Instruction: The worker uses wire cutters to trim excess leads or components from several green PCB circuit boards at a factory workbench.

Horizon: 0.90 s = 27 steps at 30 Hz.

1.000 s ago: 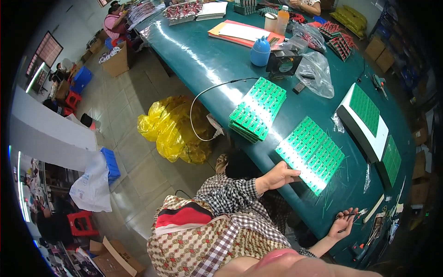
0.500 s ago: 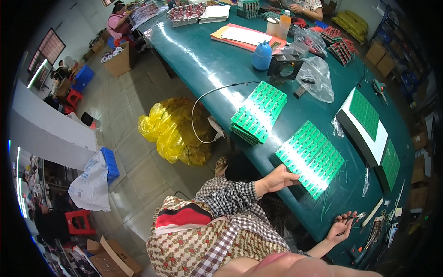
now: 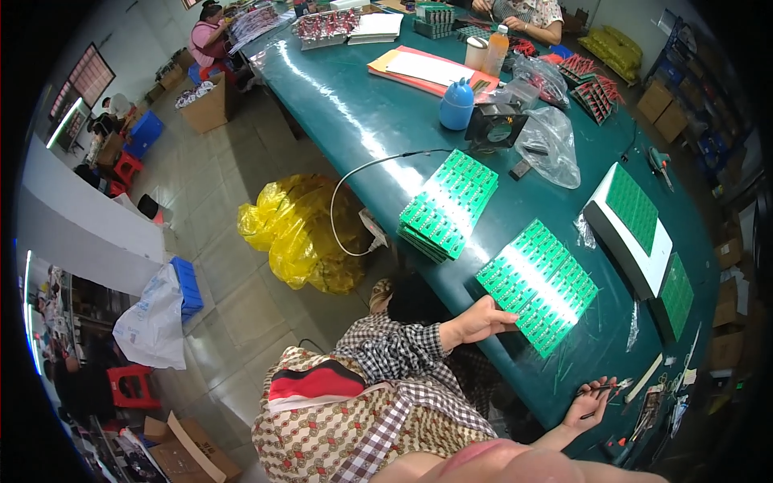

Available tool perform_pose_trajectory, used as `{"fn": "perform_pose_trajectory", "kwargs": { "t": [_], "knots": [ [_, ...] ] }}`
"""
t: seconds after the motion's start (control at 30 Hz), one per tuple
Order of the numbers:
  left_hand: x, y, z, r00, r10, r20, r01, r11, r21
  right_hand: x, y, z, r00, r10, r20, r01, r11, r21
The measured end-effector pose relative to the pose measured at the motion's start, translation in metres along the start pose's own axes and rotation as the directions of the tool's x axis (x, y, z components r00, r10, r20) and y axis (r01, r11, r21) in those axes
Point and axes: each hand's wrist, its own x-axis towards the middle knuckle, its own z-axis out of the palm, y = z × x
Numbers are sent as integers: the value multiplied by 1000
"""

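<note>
My left hand [image 3: 480,320] pinches the near left edge of a green circuit board panel [image 3: 538,283], thumb on top. The panel lies at the table's near edge, with thin loose wire-like clippings beside it. To the right, my right hand [image 3: 589,405] is closed around dark-handled cutters [image 3: 618,386], whose metal tips point away to the right. Left of the held panel rests a stack of similar green panels [image 3: 451,201]. More panels lie at the right, one on a white box [image 3: 644,249] and another green panel [image 3: 678,296] beside it.
The green table [image 3: 338,133] carries a blue bottle [image 3: 456,106], a black fan [image 3: 494,127], plastic bags [image 3: 549,145], an orange drink bottle [image 3: 496,50] and a soldering-type cable [image 3: 346,181]. Hand tools [image 3: 651,406] lie near my right hand. A yellow bag [image 3: 302,233] sits on the floor. Other people work farther off.
The view has shifted slightly. My left hand keeps its grip on the panel's edge, and my right hand still holds the cutters. The co-worker's hands across the table have moved.
</note>
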Motion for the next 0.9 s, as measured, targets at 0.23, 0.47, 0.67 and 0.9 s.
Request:
{"fn": "perform_pose_trajectory", "kwargs": {
  "t": [0.23, 0.47, 0.67, 0.9],
  "knots": [
    [-2, 2, 4, 1000, 2, 6, -2, 1000, -9, -1, 0, 0, 1000, 8, 6, -8, 1000, 1],
    [-1, 4, 5, 1000, -12, 7, 12, 1000, 3, -2, -1, 0, 1000, -1, 8, 1, 1000, -1],
    [-2, 2, 4, 1000, -12, -6, 12, 1000, 9, -1, 0, 2, 1000, 7, 10, -7, 1000, 1],
    [-4, 1, 3, 1000, -2, -2, 2, 1000, 15, -2, 0, 0, 1000, 10, 8, -10, 1000, 8]
  ]
}}
